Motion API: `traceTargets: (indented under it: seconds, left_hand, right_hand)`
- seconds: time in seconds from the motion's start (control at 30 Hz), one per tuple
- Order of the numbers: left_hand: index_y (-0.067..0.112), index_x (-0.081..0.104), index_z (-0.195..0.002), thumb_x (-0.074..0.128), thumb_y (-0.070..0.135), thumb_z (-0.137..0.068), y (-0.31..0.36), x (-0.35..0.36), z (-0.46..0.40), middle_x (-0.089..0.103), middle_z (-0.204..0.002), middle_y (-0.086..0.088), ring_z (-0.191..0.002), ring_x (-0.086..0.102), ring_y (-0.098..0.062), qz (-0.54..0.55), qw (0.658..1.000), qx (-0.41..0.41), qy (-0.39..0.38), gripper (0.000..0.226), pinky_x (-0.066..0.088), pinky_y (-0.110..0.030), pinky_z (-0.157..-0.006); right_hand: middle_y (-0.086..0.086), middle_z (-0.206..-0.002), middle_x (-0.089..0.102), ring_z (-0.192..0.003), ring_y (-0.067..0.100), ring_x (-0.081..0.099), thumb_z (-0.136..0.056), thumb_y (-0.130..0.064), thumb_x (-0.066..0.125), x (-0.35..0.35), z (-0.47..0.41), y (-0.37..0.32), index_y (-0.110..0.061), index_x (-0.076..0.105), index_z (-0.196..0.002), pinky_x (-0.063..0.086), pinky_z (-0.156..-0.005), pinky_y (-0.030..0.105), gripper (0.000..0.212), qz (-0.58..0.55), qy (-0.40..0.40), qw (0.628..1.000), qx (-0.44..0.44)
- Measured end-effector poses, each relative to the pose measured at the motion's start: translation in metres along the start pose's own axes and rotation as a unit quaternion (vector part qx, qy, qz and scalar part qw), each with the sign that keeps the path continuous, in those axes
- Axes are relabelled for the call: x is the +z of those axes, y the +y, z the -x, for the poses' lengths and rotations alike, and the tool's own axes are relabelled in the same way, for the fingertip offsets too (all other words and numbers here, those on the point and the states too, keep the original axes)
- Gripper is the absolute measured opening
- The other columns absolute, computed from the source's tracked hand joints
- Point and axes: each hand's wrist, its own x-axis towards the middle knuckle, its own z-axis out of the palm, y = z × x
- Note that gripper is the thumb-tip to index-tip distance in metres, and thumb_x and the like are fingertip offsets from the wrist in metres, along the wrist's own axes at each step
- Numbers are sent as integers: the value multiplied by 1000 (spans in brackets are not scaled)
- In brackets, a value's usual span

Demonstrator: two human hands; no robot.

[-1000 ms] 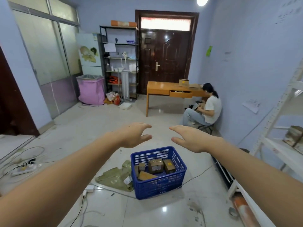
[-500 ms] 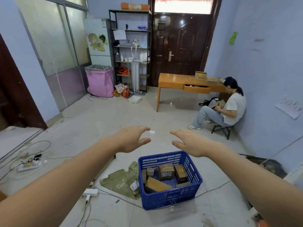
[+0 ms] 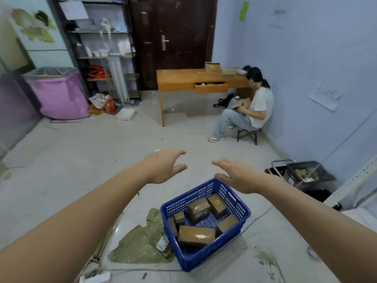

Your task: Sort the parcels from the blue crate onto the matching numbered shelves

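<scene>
On the pale, glossy tiled floor [image 3: 85,152] sits the blue crate [image 3: 234,221], its perforated walls holding brown taped parcels [image 3: 198,209]: 1 long one lies along the near side, 1 labelled box sits in the middle, and smaller ones rest around them. Touching the crate's left wall is a crumpled green plastic bag [image 3: 138,244] with a white tag on it. Both bare arms reach forward above the crate. The left hand [image 3: 163,166] is spread and empty, fingers loosely curved, hovering over bare floor just beyond the crate. The right hand [image 3: 238,176] is likewise spread and empty, over the crate's far rim without touching it.

Scuffs and dark marks show on the tiles near the lower right. Across the room a wooden desk [image 3: 179,80] stands with its drawer pulled out, cardboard boxes on top, in front of a dark brown door [image 3: 173,37]. A seated person [image 3: 253,111] on a small stool is beside the desk against the lilac wall [image 3: 306,58]. At left are a black metal shelf rack [image 3: 102,48] and a pink bin [image 3: 59,94]. A dark bin [image 3: 310,174] with scraps stands by the right wall.
</scene>
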Motion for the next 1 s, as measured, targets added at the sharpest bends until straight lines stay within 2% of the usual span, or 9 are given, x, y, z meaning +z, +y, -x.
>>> traceTargets:
  seconds: [0.37, 0.6, 0.77, 0.83, 1.0]
  left_hand:
    - [26, 37, -156, 47, 54, -104, -40, 46, -189, 45, -159, 3, -144, 44, -20, -16, 991, 106, -81, 60, 37, -40, -118]
    - [28, 38, -155, 47, 55, -104, -57, 96, -290, 47, -158, 4, -141, 46, -19, -31, 974, 157, -159, 58, 40, -40, -115]
    - [24, 39, -155, 46, 51, -106, -74, 154, -350, 48, -157, 1, -141, 47, -21, -41, 951, 201, -234, 57, 41, -41, -114]
    - [23, 41, -154, 46, 49, -106, -83, 185, -372, 51, -154, 0, -137, 50, -23, -44, 940, 221, -257, 54, 43, -41, -110]
    - [19, 50, -142, 45, 44, -107, -117, 279, -413, 61, -138, -6, -121, 59, -28, -64, 905, 268, -325, 43, 49, -46, -101]
  right_hand:
    - [-2, -167, 31, -150, 16, 33, -109, -45, 40, 24, -109, 83, -22, 23, -163, 25, -120, 31, 61, -47, -8, 994, 102]
    - [1, -162, 38, -146, 18, 40, -109, -44, 41, 73, -158, 133, -20, 28, -161, 31, -117, 32, 59, -97, -38, 981, 165]
    - [0, -158, 44, -144, 21, 43, -108, -41, 42, 132, -184, 153, -18, 40, -154, 36, -117, 39, 51, -165, -66, 958, 223]
    - [-2, -157, 45, -143, 21, 45, -107, -43, 43, 165, -196, 156, -20, 40, -154, 38, -116, 41, 53, -203, -68, 942, 260]
    - [1, -152, 50, -134, 20, 51, -108, -41, 44, 255, -227, 146, -19, 40, -155, 43, -111, 37, 52, -276, -77, 895, 343]
